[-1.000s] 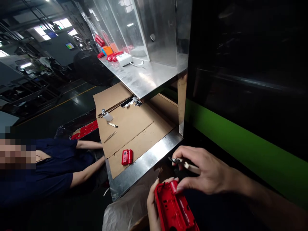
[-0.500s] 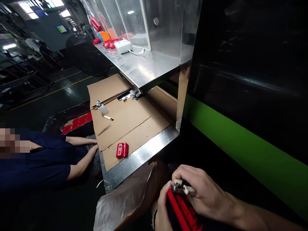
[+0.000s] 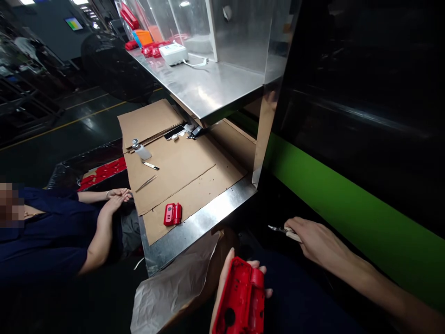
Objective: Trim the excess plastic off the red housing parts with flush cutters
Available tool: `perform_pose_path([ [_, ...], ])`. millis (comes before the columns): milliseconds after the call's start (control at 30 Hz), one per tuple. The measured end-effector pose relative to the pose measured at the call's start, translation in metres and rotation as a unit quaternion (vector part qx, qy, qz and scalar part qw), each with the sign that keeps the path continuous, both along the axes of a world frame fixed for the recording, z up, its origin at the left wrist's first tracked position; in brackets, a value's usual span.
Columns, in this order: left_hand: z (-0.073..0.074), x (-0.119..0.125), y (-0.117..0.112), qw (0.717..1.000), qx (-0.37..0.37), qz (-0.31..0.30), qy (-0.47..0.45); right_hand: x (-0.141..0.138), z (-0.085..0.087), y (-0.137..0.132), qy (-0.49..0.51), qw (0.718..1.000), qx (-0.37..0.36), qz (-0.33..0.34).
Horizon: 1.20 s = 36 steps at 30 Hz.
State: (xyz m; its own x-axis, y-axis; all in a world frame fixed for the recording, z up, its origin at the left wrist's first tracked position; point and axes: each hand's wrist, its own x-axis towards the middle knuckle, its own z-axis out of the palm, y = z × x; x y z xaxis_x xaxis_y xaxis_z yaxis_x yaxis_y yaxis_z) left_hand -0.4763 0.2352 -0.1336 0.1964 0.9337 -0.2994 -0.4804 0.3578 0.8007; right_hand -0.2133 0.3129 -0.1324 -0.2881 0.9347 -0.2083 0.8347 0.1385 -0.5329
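**A:** What does the left hand have?

**B:** The left hand [image 3: 222, 284] is wrapped round a red plastic housing [image 3: 239, 301]. The thumb lies on one long edge and the fingertips show over the other. The housing sits at six o'clock in the view, below the table, with its hollow side facing up.

**A:** And the right hand?

**B:** The right hand [image 3: 314, 241] is at two o'clock from the housing and well apart from it. It pinches a small tool [image 3: 283, 229] by its pale handle, with the metal tip pointing to nine o'clock. What kind of tool it is I cannot tell.

**A:** What is around them?

**B:** At nine o'clock from the housing a crumpled pale bag [image 3: 174, 287] lies just under the steel table [image 3: 194, 229]. Cardboard [image 3: 194, 185] covers the tabletop. On it, at eleven o'clock from the housing, lies a small red part [image 3: 173, 214]. Farther along the same line are tweezers [image 3: 146, 183] and a little bottle [image 3: 139, 150]. A steel shelf [image 3: 215, 88] at twelve o'clock carries a white box [image 3: 174, 52]. A co-worker in dark blue sits at nine o'clock, with both hands [image 3: 118, 195] together.
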Motion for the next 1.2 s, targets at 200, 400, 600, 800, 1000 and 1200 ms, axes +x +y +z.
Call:
perform_pose_path([
  [200, 0.019, -0.022, 0.018, 0.939, 0.0, -0.129, -0.319, -0.008, 0.04, 0.016, 0.056, 0.998, 0.034, 0.024],
  [400, 0.02, -0.01, 0.012, 0.924, 0.004, -0.091, -0.372, -0.051, 0.092, 0.02, 0.177, 0.938, 0.177, 0.24],
  [600, 0.024, -0.003, 0.004, 0.943, -0.018, 0.046, -0.33, -0.085, 0.111, 0.025, 0.061, 0.884, 0.294, 0.358],
  [800, 0.037, 0.006, -0.001, 0.907, -0.041, 0.043, -0.416, -0.099, 0.114, 0.025, 0.044, 0.84, 0.34, 0.421],
  [1000, 0.041, 0.009, -0.002, 0.902, -0.072, 0.086, -0.417, -0.101, 0.109, 0.022, 0.049, 0.835, 0.349, 0.423],
  [1200, 0.039, 0.013, 0.002, 0.925, -0.028, 0.082, -0.371, -0.1, 0.107, 0.022, 0.047, 0.836, 0.351, 0.418],
])
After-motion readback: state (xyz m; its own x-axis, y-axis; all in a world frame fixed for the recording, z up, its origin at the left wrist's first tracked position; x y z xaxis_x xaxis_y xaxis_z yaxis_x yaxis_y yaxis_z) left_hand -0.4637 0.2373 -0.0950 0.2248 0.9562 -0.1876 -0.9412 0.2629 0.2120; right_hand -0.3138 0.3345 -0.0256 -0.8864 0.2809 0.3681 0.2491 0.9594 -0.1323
